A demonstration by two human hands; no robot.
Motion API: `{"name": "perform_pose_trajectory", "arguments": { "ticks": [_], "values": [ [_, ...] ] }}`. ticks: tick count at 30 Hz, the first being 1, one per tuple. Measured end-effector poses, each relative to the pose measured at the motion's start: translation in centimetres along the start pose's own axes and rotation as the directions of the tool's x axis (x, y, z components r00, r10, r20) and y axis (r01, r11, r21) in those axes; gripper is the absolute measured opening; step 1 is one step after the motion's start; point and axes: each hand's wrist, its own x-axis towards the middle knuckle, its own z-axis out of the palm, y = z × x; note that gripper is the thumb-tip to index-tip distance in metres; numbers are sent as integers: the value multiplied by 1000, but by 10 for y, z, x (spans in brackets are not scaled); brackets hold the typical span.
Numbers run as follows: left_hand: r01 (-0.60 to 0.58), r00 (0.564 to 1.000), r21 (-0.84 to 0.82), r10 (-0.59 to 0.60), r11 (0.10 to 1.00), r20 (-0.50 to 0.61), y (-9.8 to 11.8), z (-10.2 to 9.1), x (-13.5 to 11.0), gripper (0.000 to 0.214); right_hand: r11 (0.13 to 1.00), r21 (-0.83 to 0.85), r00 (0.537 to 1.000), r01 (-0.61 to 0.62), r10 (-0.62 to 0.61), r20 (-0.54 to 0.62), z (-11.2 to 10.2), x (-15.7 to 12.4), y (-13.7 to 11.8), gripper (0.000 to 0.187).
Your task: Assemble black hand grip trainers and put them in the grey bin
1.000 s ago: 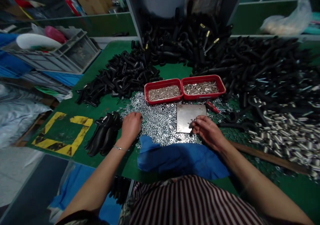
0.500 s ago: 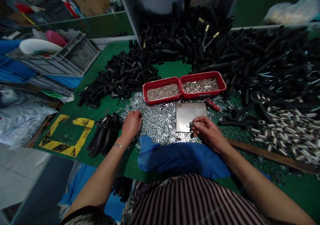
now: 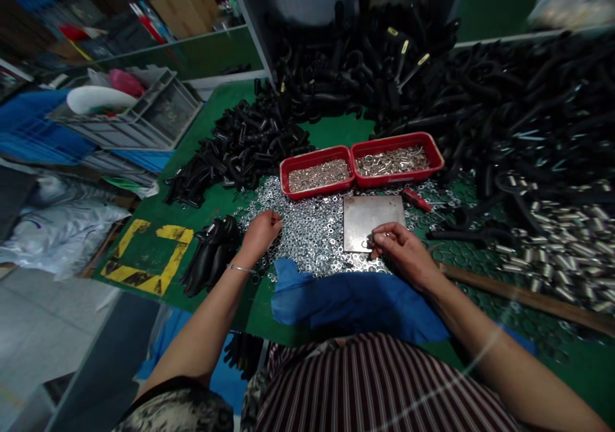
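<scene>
Head view: the left hand [image 3: 262,230] lies knuckles-up on the heap of silver washers [image 3: 307,230], fingers curled down into it. Whether they grip anything cannot be told. Black handles [image 3: 211,257] lie just beside its wrist. The right hand [image 3: 402,251] has thumb and fingertips pressed together on a small silver piece [image 3: 370,241] at the near edge of the flat metal plate [image 3: 373,219], which rests on the washers. Two red trays [image 3: 355,163] of small bright parts stand side by side just beyond the plate, and a red-handled tool [image 3: 416,199] lies near its right corner. A blue cloth [image 3: 346,300] covers the near edge of the green tabletop [image 3: 339,129].

By my judgement the work is at the picking stage – one hand sorting in the heap, the other setting a piece against the plate. Parts this small call for a fine fingertip pinch and a steady wrist – a loose grip could drop the piece back among the washers.

No brand or writing is legible. Yellow tags on the black parts pile [image 3: 432,86] are too small to read.
</scene>
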Motion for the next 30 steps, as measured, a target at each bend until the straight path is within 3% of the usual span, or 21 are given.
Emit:
{"name": "perform_pose_trajectory", "arguments": {
  "ticks": [5,7,9,12,15,18,22,24,26,28,30],
  "values": [
    [-87,985,-66,76,994,-155,11,1,-15,13,997,70,997,44,-40,-64,1,-1,-2,24],
    [-155,956,-170,104,973,-276,30,5,-26,14,995,88,998,41,-36,-59,2,-2,-4,24],
    [-275,937,-340,172,899,-303,58,11,-36,15,996,86,999,25,-24,-23,4,-1,-8,25],
    [-323,940,-633,317,704,-126,110,25,-46,14,996,94,999,-11,8,34,8,2,-17,26],
    [-144,938,-842,343,520,51,149,39,-49,16,991,124,997,-54,47,62,11,4,-28,27],
    [30,935,-923,315,383,161,165,49,-49,21,973,204,992,-108,92,82,8,7,-35,26],
    [120,919,-941,324,316,226,163,54,-49,25,919,323,973,-225,194,128,-1,9,-37,23],
    [15,927,-935,346,354,146,159,53,-48,24,897,318,949,-306,259,181,-6,10,-38,22],
    [-215,909,-857,418,467,-1,156,52,-48,20,899,255,927,-357,307,217,-9,11,-39,23],
    [-470,832,-668,542,577,-117,155,52,-50,17,933,145,938,-328,304,164,-10,14,-40,27],
    [-628,750,-464,644,625,-147,154,51,-52,16,980,-31,979,-199,200,41,-8,17,-42,32]
  ]
}}
